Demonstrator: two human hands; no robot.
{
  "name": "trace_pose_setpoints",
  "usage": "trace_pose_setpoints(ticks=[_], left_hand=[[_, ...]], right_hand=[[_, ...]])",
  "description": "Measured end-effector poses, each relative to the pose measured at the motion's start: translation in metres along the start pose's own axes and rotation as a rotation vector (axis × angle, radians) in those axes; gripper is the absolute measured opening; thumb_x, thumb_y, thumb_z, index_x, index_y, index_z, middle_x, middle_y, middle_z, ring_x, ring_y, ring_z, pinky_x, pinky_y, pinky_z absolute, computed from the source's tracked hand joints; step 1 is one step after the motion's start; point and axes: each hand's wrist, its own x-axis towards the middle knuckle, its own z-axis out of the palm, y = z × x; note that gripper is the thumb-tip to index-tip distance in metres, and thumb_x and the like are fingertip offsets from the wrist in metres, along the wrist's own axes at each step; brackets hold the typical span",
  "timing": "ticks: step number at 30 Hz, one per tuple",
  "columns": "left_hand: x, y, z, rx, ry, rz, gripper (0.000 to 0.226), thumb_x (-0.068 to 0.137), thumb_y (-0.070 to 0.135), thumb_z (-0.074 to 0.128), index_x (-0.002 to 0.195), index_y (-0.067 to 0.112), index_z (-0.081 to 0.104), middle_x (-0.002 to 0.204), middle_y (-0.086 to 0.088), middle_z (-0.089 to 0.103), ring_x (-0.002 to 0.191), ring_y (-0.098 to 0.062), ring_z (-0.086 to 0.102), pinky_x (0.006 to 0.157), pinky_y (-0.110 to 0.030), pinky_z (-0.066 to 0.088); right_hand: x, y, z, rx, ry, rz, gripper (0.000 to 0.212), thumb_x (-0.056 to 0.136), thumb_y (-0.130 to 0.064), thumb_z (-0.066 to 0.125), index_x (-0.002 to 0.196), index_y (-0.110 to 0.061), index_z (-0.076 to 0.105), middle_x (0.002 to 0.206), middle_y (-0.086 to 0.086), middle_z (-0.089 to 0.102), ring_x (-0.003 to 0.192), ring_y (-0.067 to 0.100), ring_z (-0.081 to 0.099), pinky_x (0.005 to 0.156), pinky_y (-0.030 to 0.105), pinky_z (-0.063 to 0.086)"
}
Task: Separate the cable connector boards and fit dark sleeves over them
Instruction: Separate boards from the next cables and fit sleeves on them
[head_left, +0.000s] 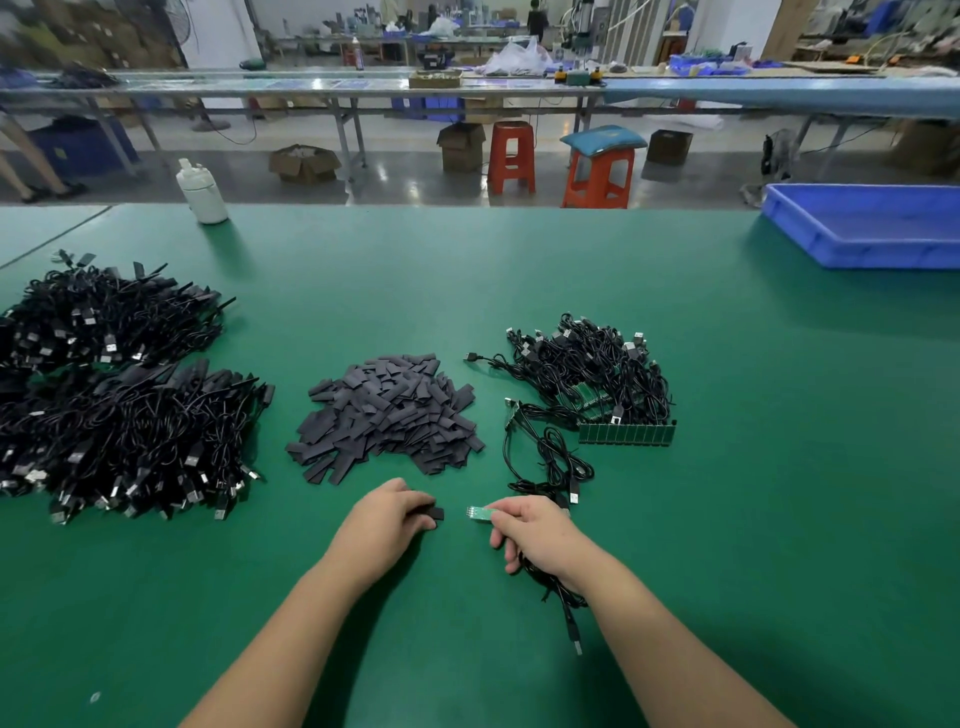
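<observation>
Left hand: the left hand (390, 514) rests on the green table (727, 493), fingers curled round a dark sleeve (435, 514) whose end pokes out toward the right.
Right hand: the right hand (535, 532) pinches a small green board (480, 513) between thumb and fingers, its tip pointing left at the sleeve; a short gap separates the two.
Cable: a black cable (561, 603) hangs from under the right hand and trails across the table toward the person.
Sleeve pile: a heap of loose sleeves (387, 415) lies just beyond the hands.
Board stock: right of the heap, tangled cables (592, 364) sit with a joined strip of boards (627, 432) at the near edge.
Left side: two big cable piles (119, 395).
Far edge: white bottle (201, 191) at left, blue tray (872, 228) at right.
</observation>
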Motion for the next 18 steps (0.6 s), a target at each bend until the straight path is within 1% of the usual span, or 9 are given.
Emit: trace_pose_setpoints(ticks=[2, 4, 6, 8, 9, 12, 15, 18], left_hand=[[-0.004, 0.001, -0.001, -0.02, 0.012, 0.01, 0.032, 0.089, 0.037, 0.068, 0.119, 0.025, 0.07, 0.098, 0.009, 0.054, 0.098, -0.015, 0.058, 0.086, -0.028, 0.046], [-0.008, 0.005, -0.002, -0.118, 0.019, 0.022, 0.026, 0.086, 0.035, 0.072, 0.112, 0.028, 0.072, 0.098, 0.013, 0.058, 0.094, -0.007, 0.058, 0.086, -0.026, 0.046], [-0.012, 0.011, -0.001, -0.307, 0.048, 0.011, 0.021, 0.082, 0.027, 0.078, 0.102, 0.032, 0.074, 0.095, 0.015, 0.064, 0.087, 0.0, 0.058, 0.08, -0.019, 0.044], [-0.015, 0.018, 0.001, -0.449, 0.093, -0.004, 0.024, 0.079, 0.02, 0.081, 0.094, 0.037, 0.074, 0.09, 0.013, 0.069, 0.083, -0.001, 0.06, 0.075, -0.013, 0.043], [-0.016, 0.021, 0.003, -0.481, 0.112, -0.002, 0.026, 0.078, 0.018, 0.081, 0.091, 0.04, 0.073, 0.088, 0.013, 0.07, 0.082, -0.002, 0.061, 0.073, -0.011, 0.043], [-0.02, 0.027, 0.007, -0.503, 0.15, 0.016, 0.031, 0.077, 0.017, 0.082, 0.086, 0.045, 0.071, 0.083, 0.018, 0.07, 0.081, -0.001, 0.062, 0.071, -0.008, 0.042], [-0.021, 0.029, 0.01, -0.509, 0.183, 0.016, 0.03, 0.077, 0.017, 0.082, 0.085, 0.044, 0.072, 0.083, 0.025, 0.069, 0.081, 0.0, 0.063, 0.071, -0.008, 0.042], [-0.021, 0.029, 0.011, -0.51, 0.208, 0.022, 0.026, 0.076, 0.018, 0.082, 0.086, 0.041, 0.074, 0.084, 0.025, 0.069, 0.082, -0.002, 0.063, 0.071, -0.008, 0.043]], right_hand=[[0.0, 0.0, 0.001, 0.004, 0.008, 0.005, 0.022, 0.101, -0.016, 0.05, 0.114, -0.018, 0.068, 0.072, -0.002, 0.065, 0.056, 0.013, 0.058, 0.063, 0.03, 0.057], [-0.001, -0.001, 0.002, 0.014, 0.018, 0.005, 0.022, 0.101, -0.015, 0.05, 0.113, -0.018, 0.068, 0.072, -0.001, 0.064, 0.056, 0.013, 0.058, 0.063, 0.03, 0.056], [-0.002, -0.003, 0.002, 0.024, 0.027, 0.009, 0.021, 0.101, -0.015, 0.05, 0.109, -0.017, 0.069, 0.071, -0.002, 0.063, 0.053, 0.012, 0.055, 0.059, 0.028, 0.055], [-0.003, -0.004, 0.002, 0.025, 0.024, 0.018, 0.021, 0.1, -0.015, 0.05, 0.105, -0.014, 0.071, 0.069, -0.002, 0.062, 0.05, 0.01, 0.051, 0.055, 0.027, 0.052], [-0.004, -0.005, 0.002, 0.021, 0.017, 0.021, 0.022, 0.1, -0.016, 0.05, 0.102, -0.012, 0.071, 0.067, -0.003, 0.061, 0.048, 0.01, 0.049, 0.053, 0.027, 0.052], [-0.005, -0.008, 0.0, 0.008, -0.002, 0.03, 0.026, 0.101, -0.018, 0.047, 0.096, -0.009, 0.071, 0.062, -0.003, 0.056, 0.046, 0.01, 0.046, 0.049, 0.026, 0.05], [-0.005, -0.008, -0.001, 0.009, 0.0, 0.029, 0.028, 0.102, -0.018, 0.046, 0.098, -0.005, 0.07, 0.061, -0.003, 0.055, 0.046, 0.011, 0.046, 0.048, 0.026, 0.049], [-0.005, -0.007, -0.001, 0.007, -0.001, 0.027, 0.029, 0.103, -0.018, 0.045, 0.098, -0.005, 0.07, 0.062, -0.004, 0.056, 0.047, 0.011, 0.047, 0.05, 0.027, 0.049]])
